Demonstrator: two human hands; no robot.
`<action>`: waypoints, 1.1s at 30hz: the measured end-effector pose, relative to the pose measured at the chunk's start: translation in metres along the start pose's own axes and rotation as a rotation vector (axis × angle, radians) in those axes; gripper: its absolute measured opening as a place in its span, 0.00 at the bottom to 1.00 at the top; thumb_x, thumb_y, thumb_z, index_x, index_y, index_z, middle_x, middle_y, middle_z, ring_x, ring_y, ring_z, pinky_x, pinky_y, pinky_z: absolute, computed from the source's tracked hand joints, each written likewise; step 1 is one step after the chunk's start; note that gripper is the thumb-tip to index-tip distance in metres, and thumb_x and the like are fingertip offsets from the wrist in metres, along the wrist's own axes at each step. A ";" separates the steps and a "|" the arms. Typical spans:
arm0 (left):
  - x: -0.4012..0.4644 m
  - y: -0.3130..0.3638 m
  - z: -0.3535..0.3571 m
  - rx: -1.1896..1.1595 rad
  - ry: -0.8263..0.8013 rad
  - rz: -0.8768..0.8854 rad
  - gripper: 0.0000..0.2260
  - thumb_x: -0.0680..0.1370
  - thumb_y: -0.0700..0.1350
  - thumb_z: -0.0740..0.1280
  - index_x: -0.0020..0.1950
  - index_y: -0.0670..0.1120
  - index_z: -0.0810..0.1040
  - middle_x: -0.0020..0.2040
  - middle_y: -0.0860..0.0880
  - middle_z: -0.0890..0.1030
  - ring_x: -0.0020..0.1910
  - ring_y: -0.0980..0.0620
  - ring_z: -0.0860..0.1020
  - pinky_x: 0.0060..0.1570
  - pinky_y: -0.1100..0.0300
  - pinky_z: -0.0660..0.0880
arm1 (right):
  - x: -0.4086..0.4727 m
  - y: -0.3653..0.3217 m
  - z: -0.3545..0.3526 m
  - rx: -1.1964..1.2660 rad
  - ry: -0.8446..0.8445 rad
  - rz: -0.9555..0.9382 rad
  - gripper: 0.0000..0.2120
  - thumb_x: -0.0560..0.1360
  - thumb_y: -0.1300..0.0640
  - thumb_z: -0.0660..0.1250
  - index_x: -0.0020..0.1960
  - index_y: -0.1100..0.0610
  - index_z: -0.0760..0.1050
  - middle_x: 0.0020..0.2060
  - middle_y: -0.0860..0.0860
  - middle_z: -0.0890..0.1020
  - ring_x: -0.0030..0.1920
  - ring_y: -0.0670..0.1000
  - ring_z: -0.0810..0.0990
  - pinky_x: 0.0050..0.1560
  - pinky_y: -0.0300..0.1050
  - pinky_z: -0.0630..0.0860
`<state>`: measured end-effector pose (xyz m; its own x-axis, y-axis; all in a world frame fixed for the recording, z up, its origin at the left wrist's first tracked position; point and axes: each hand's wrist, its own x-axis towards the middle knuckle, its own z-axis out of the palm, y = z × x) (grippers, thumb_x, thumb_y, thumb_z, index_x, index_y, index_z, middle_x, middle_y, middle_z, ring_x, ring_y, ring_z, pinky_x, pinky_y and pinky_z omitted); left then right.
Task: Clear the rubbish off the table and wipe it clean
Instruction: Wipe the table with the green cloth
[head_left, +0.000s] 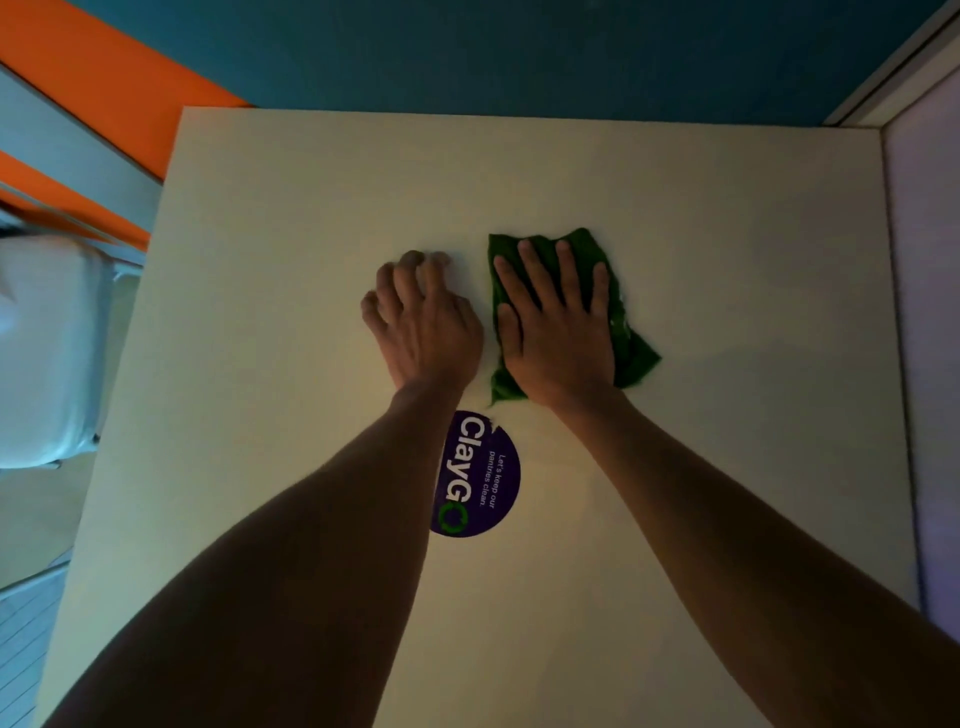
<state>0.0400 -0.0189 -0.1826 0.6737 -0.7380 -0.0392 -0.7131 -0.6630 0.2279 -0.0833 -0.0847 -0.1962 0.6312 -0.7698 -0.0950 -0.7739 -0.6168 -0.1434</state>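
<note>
Green and crumpled, our cloth (621, 332) lies mid-worktop (727, 260). We press our right hand (556, 332) flat on it, fingers straight. Our left hand (426, 322) rests beside it, fingers loosely bent, holding nothing.

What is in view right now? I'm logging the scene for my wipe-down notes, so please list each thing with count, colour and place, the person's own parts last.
table: one, off-white, fills most of the view
cloth: one, green, on the table right of centre, under the right hand
sticker: one, round, purple with white "ClayGO" lettering and a green ring, stuck on the table near the middle, partly hidden by the left forearm
chair: one, white, left of the table, blurred
wall: teal beyond the table's far edge, orange panels at upper left
left hand: one, fingers bent, fingertips touching the bare table beside the cloth, holding nothing
right hand: one, flat, fingers straight, pressing the cloth
</note>
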 end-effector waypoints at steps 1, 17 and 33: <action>0.001 0.007 0.003 -0.017 0.003 -0.024 0.21 0.78 0.50 0.54 0.70 0.50 0.68 0.72 0.47 0.68 0.74 0.43 0.63 0.71 0.40 0.60 | 0.013 0.002 -0.001 -0.005 0.002 -0.010 0.26 0.83 0.44 0.42 0.80 0.46 0.52 0.79 0.50 0.56 0.79 0.59 0.50 0.75 0.66 0.47; 0.005 0.018 0.016 -0.019 0.008 -0.099 0.24 0.81 0.52 0.50 0.77 0.54 0.61 0.81 0.51 0.57 0.81 0.44 0.49 0.77 0.38 0.48 | 0.070 0.201 -0.034 -0.003 0.035 0.255 0.28 0.81 0.39 0.38 0.80 0.44 0.47 0.80 0.51 0.51 0.79 0.59 0.48 0.76 0.67 0.44; 0.001 0.025 0.019 0.023 -0.021 -0.093 0.26 0.82 0.51 0.48 0.80 0.48 0.58 0.82 0.47 0.55 0.81 0.42 0.48 0.77 0.37 0.46 | 0.049 0.102 -0.021 0.009 0.002 0.199 0.29 0.82 0.41 0.38 0.80 0.48 0.47 0.80 0.52 0.51 0.79 0.62 0.48 0.74 0.70 0.44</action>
<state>0.0198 -0.0385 -0.1953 0.7330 -0.6756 -0.0797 -0.6522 -0.7312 0.1997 -0.1326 -0.1888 -0.1948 0.4657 -0.8767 -0.1204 -0.8829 -0.4511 -0.1304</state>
